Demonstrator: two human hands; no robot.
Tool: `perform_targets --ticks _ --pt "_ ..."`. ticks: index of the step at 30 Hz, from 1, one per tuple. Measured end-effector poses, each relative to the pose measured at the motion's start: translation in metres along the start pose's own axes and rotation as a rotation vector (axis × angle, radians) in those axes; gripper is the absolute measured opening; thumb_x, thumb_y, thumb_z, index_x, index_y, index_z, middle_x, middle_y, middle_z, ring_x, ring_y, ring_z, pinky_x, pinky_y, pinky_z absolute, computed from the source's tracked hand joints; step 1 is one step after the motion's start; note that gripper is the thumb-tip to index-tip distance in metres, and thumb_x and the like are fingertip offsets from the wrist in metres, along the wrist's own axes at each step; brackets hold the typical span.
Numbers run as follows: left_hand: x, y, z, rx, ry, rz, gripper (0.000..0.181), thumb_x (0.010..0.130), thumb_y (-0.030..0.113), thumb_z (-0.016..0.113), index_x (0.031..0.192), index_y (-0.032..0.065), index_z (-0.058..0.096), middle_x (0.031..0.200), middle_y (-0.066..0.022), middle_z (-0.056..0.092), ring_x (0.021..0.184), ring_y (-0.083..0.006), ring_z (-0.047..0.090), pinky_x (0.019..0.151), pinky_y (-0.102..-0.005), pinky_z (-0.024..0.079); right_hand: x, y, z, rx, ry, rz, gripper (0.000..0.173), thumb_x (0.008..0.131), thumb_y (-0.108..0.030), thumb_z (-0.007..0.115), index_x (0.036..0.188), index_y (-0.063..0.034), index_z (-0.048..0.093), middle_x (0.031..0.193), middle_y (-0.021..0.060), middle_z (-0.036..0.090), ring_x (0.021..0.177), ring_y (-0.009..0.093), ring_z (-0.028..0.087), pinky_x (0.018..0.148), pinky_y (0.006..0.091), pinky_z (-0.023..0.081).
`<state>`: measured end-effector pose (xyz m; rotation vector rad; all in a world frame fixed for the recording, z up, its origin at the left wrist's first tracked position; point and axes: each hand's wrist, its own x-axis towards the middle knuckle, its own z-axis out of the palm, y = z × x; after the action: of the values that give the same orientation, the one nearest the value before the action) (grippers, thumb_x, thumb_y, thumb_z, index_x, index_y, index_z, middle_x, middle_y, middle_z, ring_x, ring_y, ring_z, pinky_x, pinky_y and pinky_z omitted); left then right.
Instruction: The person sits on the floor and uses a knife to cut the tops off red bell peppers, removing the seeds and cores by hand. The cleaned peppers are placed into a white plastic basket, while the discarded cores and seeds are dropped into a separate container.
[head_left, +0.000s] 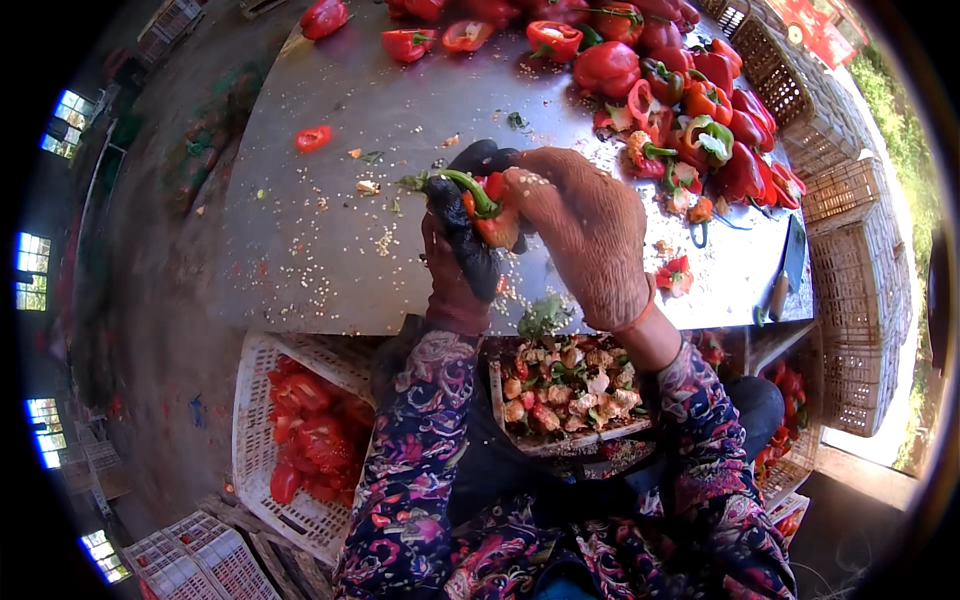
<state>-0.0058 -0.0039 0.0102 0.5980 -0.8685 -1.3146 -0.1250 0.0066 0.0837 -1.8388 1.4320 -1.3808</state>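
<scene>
Above the metal tabletop, my left hand, in a glove with black coated fingers, grips a piece of red pepper with its green stem still on. My right hand, in an orange-brown knit glove, has its fingers pressed against the same piece from the right. A few pale seeds cling to that glove's thumb side. The fingertips of the right hand are partly hidden behind the pepper. Loose seeds lie scattered over the table around my left hand.
Red peppers, whole and cut, are heaped at the table's back and right. A knife lies at the right edge. Below are a crate of red pepper pieces and a crate of cores. Stacked crates line the right.
</scene>
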Motion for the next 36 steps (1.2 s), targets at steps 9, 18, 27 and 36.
perform_targets --ticks 9,18,27,36 --pt "-0.015 -0.014 -0.005 0.199 -0.019 0.024 0.045 0.098 0.038 0.047 0.127 0.0031 0.048 0.117 -0.0082 0.057 0.099 -0.0157 0.059 0.084 -0.0294 0.051 -0.006 0.033 0.003 0.245 -0.093 0.207 0.022 0.085 -0.015 0.062 0.098 0.0020 0.066 0.073 0.0120 0.068 0.065 0.014 0.065 0.061 0.0298 0.051" --pt "-0.022 -0.020 -0.007 0.105 0.050 -0.063 0.050 0.097 0.047 0.046 0.124 0.0038 0.050 0.100 -0.0040 0.060 0.078 -0.0106 0.059 0.058 -0.0227 0.048 -0.006 0.011 -0.004 0.500 -0.296 0.588 0.028 0.091 -0.025 0.056 0.101 0.0001 0.065 0.067 0.0016 0.061 0.054 0.008 0.054 0.045 0.0233 0.042" --pt "-0.002 -0.013 -0.015 -0.171 0.448 -0.465 0.064 0.096 0.055 0.039 0.131 0.0018 0.047 0.106 -0.0113 0.066 0.075 -0.0178 0.065 0.053 -0.0205 0.047 0.017 0.021 -0.001 1.023 -0.059 0.619 0.032 0.093 -0.030 0.057 0.112 -0.0040 0.060 0.084 -0.0009 0.060 0.063 0.005 0.054 0.056 0.0209 0.046" --pt "-0.011 -0.024 -0.014 -0.297 0.490 -0.427 0.043 0.097 0.044 0.047 0.118 0.0069 0.055 0.106 -0.0124 0.065 0.091 -0.0271 0.067 0.073 -0.0358 0.058 0.122 0.108 0.035 -0.101 -0.059 -0.169 0.029 0.082 -0.020 0.064 0.109 -0.0107 0.069 0.099 0.0142 0.069 0.088 0.030 0.068 0.078 0.0354 0.053"
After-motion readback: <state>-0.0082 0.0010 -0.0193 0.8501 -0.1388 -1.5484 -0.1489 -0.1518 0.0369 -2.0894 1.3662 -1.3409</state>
